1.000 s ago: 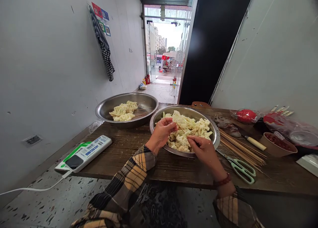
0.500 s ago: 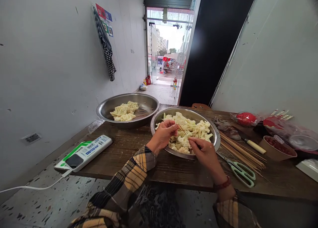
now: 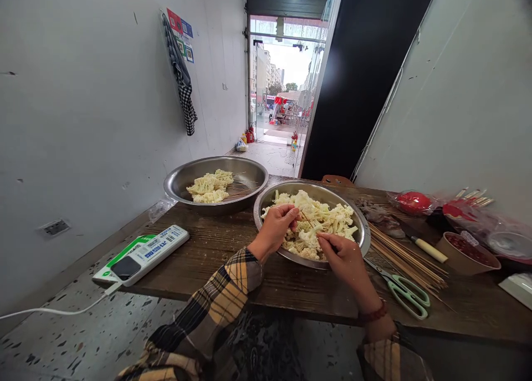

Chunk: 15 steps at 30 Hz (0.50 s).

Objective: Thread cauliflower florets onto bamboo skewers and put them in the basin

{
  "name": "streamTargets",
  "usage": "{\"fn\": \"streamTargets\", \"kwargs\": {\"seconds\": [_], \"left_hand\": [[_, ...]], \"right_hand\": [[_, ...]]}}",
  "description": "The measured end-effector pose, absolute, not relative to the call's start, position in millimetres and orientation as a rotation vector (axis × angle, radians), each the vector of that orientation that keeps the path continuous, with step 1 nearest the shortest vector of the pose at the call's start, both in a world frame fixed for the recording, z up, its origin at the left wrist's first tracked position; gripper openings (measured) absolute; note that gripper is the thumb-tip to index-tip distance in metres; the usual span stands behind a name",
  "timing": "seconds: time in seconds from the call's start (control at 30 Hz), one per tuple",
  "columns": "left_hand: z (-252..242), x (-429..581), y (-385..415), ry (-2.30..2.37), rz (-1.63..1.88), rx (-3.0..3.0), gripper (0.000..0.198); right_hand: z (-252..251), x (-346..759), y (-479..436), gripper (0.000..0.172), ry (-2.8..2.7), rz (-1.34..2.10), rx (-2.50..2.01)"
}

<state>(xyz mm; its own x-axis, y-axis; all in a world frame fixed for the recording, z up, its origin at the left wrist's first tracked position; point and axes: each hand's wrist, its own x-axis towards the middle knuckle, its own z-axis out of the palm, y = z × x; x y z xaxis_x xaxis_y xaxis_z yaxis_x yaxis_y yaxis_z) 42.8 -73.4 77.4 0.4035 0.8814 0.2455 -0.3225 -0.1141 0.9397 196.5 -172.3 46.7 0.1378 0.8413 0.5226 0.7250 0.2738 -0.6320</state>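
Over the right-hand steel basin point(image 3: 364, 242) of cauliflower florets point(image 3: 332, 217), my left hand point(image 3: 276, 228) is closed in a pinch on one end of a thin bamboo skewer point(image 3: 306, 219). The skewer slants down toward my right hand point(image 3: 343, 259), whose thumb and forefinger are pinched at its lower end. My right fingers partly hide that end, close to the pale florets behind it. To the left, a second steel basin point(image 3: 174, 190) holds cauliflower point(image 3: 210, 186) and several skewers.
Beside the right basin lie a bundle of bamboo skewers point(image 3: 405, 256), green-handled scissors point(image 3: 409, 295) and a wooden-handled tool point(image 3: 430, 250). A paper bowl point(image 3: 467, 262) of red contents stands farther right. A phone point(image 3: 125, 268) rests on a white device point(image 3: 158, 253) at the left.
The view has shifted slightly, moving the scene a little right and down. Both hands keep nearly the same pose over the basin, with the skewer still between them.
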Motion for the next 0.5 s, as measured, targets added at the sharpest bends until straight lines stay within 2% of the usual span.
{"fn": "streamTargets", "kwargs": {"seconds": [0.27, 0.5], "left_hand": [[70.6, 42.7, -70.8, 0.574, 1.139, 1.449, 0.028], [74.4, 42.5, -72.2, 0.526, 1.058, 1.311, 0.030]], "right_hand": [[47.3, 193.6, -173.9, 0.028, -1.581, 0.119, -1.452], [48.9, 193.0, -175.4, 0.028, -1.573, 0.122, -1.431]]}}
